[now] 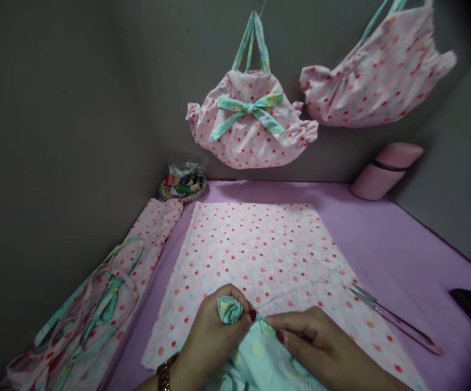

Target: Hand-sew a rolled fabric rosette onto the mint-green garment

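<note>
The mint-green printed fabric (255, 353) sits low in the middle of the view, between the two hands and above the pink dotted cloth (255, 260). The left hand (214, 331) is closed around its gathered part, with a coiled end (230, 309) poking out of the fist (rather like a rosette), while thumb and finger pinch the edge. The right hand (320, 339) is narrowed too, gripping the fabric between thumb and index finger, its index tip just beside the left thumb's red nail. Whether a needle is there, I cannot tell.

The key relation is at that pinch: the held edge lies to the right of the left fist and to the left of the right hand, about equally near both sets of fingertips, and the fabric's length falls from there toward the wearer. The pink-handled scissors (402, 323) lie well apart, beyond the right hand, blades pointing away.
</note>
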{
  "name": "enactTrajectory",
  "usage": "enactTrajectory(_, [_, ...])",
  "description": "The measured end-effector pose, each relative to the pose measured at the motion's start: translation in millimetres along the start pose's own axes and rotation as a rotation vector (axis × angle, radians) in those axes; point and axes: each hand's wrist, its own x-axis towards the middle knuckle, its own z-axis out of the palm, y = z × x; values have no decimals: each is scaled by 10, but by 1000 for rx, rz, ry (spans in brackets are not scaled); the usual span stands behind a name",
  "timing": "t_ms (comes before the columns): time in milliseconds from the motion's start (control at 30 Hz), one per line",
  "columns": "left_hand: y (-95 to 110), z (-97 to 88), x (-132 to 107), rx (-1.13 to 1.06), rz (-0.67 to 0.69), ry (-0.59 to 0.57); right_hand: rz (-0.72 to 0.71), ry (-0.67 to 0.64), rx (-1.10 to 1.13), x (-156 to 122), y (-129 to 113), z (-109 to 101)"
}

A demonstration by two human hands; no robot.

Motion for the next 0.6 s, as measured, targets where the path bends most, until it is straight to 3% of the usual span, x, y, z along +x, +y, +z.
enactTrajectory(133, [7, -18, 12, -41, 4, -85, -1, -40, -17, -14, 31, -21])
enactTrajectory(333, [-4, -36, 7, -77, -4, -117, -11, -65, -40, -14, 25, -43])
enactTrajectory(600, [37, -12, -14, -302, -53, -199, -20, -48, 22, 3, 72, -43])
